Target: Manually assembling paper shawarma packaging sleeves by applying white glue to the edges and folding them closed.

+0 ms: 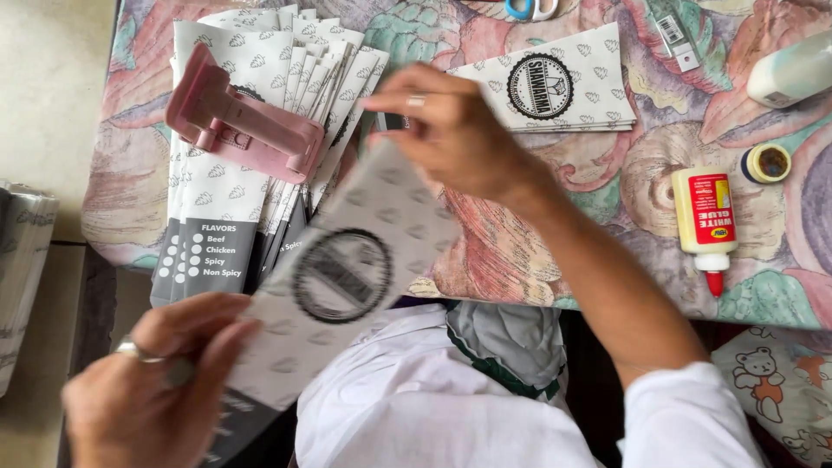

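My left hand [152, 381] grips the lower end of a long printed paper sleeve [334, 277], white with a grey leaf pattern and a round dark emblem. My right hand [451, 130] holds the sleeve's upper end over the table edge. The sleeve is blurred and runs diagonally between both hands. Behind it lies a fanned stack of flat sleeves [234, 191] of the same print, with a pink plastic tool [243, 121] resting on top. A small pile of folded sleeves [563, 82] sits beyond my right hand.
A flowery tablecloth [624, 191] covers the table. A white glue bottle with a red tip [706, 217], a small tape roll [767, 162], a white bottle [793, 69] and scissors [530, 9] lie on the right and far side. More paper [22, 260] is stacked at the left.
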